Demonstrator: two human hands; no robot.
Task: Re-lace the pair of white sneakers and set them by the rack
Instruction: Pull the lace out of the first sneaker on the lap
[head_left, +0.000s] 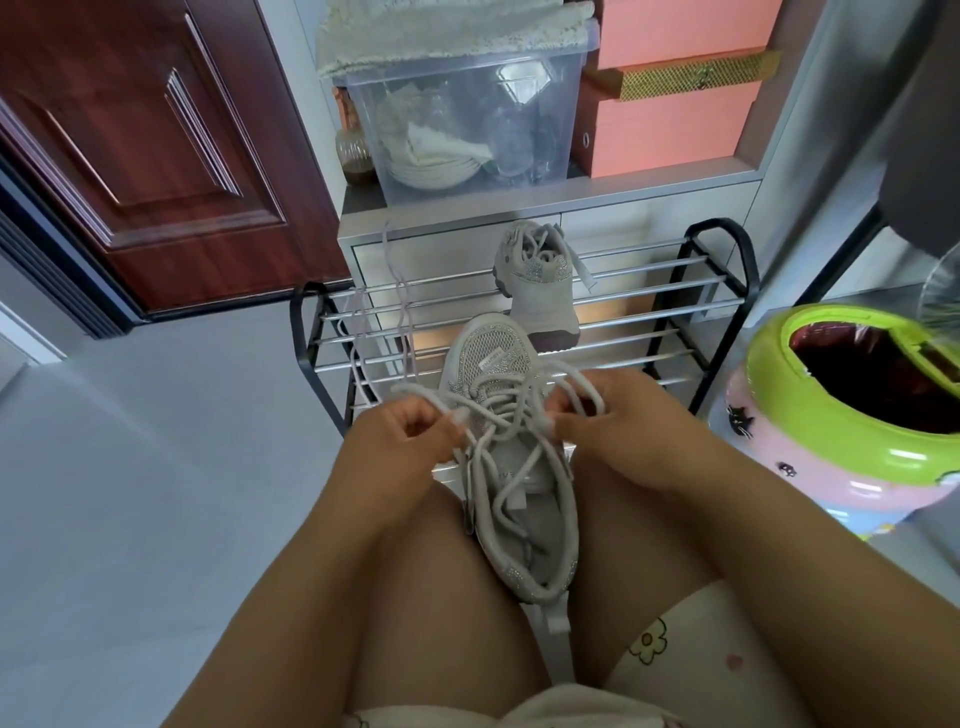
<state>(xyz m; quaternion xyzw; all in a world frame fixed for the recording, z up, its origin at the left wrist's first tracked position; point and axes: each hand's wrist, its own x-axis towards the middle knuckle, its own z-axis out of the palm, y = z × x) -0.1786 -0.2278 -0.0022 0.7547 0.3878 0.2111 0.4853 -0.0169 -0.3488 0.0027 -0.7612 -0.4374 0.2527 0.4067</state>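
Here, my left hand (400, 431) and right hand (597, 415) pinch lace loops (519, 405) over the lap-held sneaker (511, 499); uneven pulling could collapse the bow.

A home entryway: a dark red panelled door (140, 156) at far left, a black metal shoe rack (691, 312) against a white cabinet (649, 218), stacked pink storage boxes (670, 130) above, grey tiled floor (130, 493).
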